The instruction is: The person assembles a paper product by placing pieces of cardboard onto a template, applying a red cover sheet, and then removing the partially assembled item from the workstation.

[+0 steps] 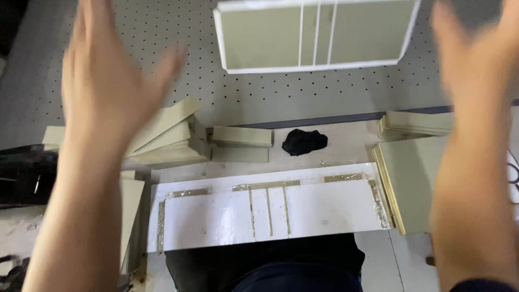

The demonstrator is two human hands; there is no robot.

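Now, from the head view, your left hand and right hand are raised, spread open and empty, above the white glued panel lying at the bench edge. Swing down carelessly and you could knock the olive board stack or smear glue, I judge.

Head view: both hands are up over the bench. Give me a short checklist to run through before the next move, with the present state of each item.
1. Left hand empty, fingers spread: ok.
2. Right hand empty: ok, though blurred.
3. White glued panel lies flat on the bench, untouched: ok.
4. Framed tray lies apart on the perforated table: ok.
5. Black cloth lies off the panel: ok.
6. Glue along the panel edges still wet: cannot tell.
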